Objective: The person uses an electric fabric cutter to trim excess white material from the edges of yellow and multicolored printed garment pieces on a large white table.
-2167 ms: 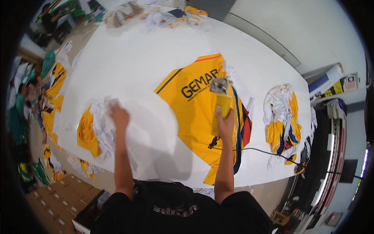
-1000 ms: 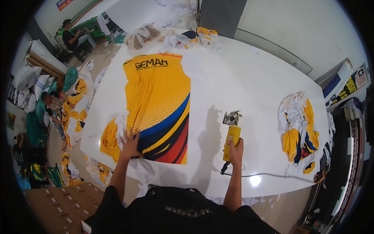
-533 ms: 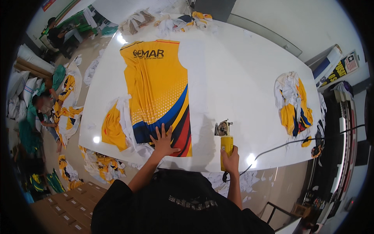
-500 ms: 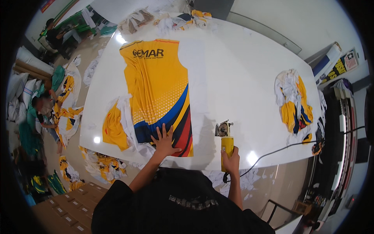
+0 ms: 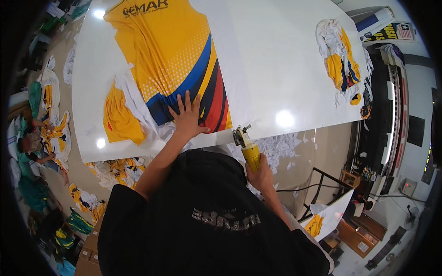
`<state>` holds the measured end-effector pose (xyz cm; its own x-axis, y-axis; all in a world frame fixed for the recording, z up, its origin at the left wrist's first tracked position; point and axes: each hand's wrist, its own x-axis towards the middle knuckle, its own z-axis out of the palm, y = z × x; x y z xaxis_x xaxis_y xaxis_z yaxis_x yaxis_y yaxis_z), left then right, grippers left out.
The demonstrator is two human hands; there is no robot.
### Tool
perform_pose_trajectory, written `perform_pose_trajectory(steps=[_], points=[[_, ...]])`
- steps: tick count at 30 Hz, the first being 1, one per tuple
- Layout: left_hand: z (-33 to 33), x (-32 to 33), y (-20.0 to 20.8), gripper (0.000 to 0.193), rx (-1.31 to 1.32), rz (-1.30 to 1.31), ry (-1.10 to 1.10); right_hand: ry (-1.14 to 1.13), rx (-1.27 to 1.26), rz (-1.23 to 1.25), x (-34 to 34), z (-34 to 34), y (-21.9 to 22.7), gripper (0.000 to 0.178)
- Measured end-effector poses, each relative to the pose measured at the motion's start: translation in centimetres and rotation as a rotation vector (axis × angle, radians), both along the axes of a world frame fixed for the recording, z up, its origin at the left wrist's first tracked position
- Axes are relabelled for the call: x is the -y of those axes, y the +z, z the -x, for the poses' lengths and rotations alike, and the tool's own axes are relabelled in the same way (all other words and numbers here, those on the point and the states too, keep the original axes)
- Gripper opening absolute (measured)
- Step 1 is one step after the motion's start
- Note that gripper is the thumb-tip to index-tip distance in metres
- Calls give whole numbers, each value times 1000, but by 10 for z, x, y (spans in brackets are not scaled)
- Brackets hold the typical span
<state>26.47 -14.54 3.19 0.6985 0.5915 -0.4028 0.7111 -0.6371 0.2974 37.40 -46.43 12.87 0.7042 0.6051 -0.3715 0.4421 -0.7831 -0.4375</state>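
A yellow jersey panel (image 5: pixel 161 50) with blue, red and dark diagonal stripes lies spread on the white table. Flat on its lower striped part rests my left hand (image 5: pixel 188 118), fingers spread. My right hand (image 5: pixel 260 175) is wrapped round the yellow body of a handheld electric cloth cutter (image 5: pixel 251 152). The cutter's metal blade head is close to the panel's lower right corner, by the near edge of the table; whether it touches the cloth I cannot tell. Left of the panel lies a crumpled yellow and white fabric piece (image 5: pixel 120 115).
On the table's right side sits a heap of yellow and white cloth (image 5: pixel 338 55). White scraps (image 5: pixel 283 149) litter the floor beyond the near edge. A black cable (image 5: pixel 299 187) trails rightward from the cutter. At the left, a person (image 5: pixel 34 140) sits among fabric piles.
The cutter in my right hand has moved left and nearer, tilting toward the panel's lower right corner. My left hand stays on the panel. The whole view has shifted, showing more floor.
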Motion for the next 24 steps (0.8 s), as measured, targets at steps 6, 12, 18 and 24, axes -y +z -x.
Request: perform_pose_trajectory(steps=[6, 12, 18, 24], points=[[5, -1, -3, 150, -1, 20, -22, -28, -20, -4, 0, 22, -18, 61], [4, -1, 0, 148, -2, 28, -14, -11, 20, -87, -19, 13, -34, 59], [4, 0, -2, 148, -3, 25, -19, -6, 9, -83, -20, 12, -32, 58], [4, 0, 0, 147, 15, 38, -5, -8, 4, -68, -27, 8, -29, 60]])
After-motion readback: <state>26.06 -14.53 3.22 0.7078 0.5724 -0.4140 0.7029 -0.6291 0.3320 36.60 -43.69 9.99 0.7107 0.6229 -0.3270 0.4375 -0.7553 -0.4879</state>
